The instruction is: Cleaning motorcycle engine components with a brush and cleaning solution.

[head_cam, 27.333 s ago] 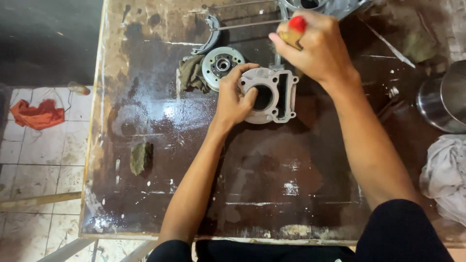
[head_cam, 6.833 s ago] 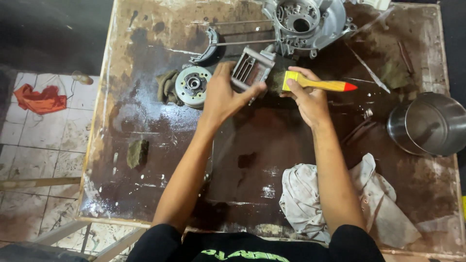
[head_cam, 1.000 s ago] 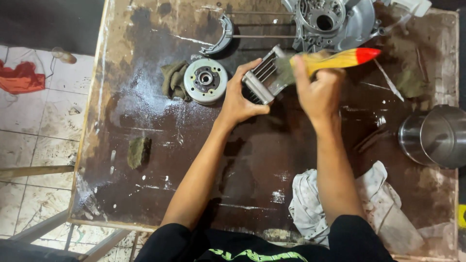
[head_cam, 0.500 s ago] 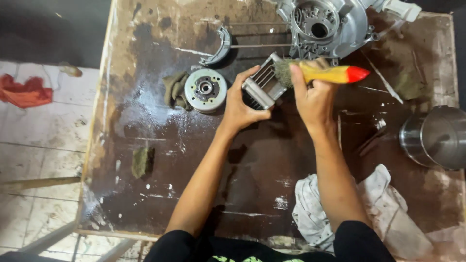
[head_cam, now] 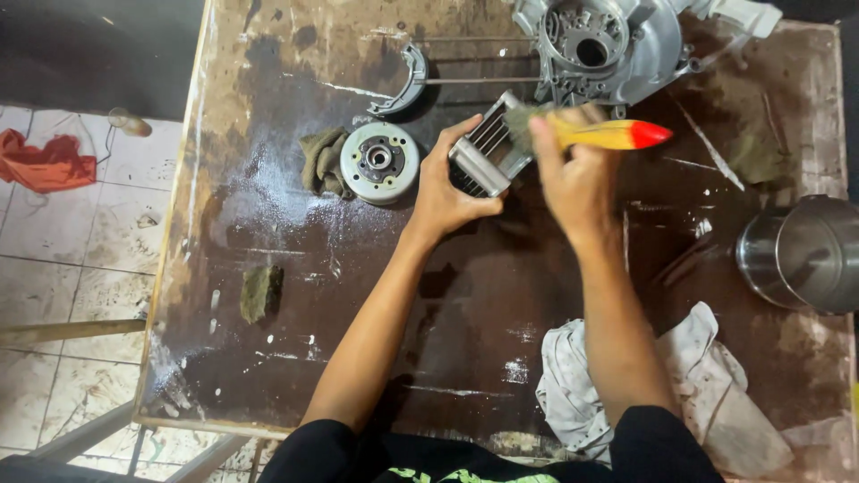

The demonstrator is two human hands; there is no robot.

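My left hand (head_cam: 445, 199) gripping the finned cylinder (head_cam: 486, 154), my right hand (head_cam: 575, 179) holding the yellow-handled brush (head_cam: 605, 134) against it, over the stained table (head_cam: 295, 349)

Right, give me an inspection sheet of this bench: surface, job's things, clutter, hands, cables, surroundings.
Surface: worn brown table, stained and wet-looking.
Job's things: finned metal cylinder tilted on edge; brush with yellow handle and red tip against it.
Clutter: round flywheel, grey engine casing, curved metal shoe, steel pot, white rag, dark cloth.
Hands: left hand grips the cylinder; right hand holds the brush, blurred.
Cables: nothing seen.
Surroundings: tiled floor, red cloth.
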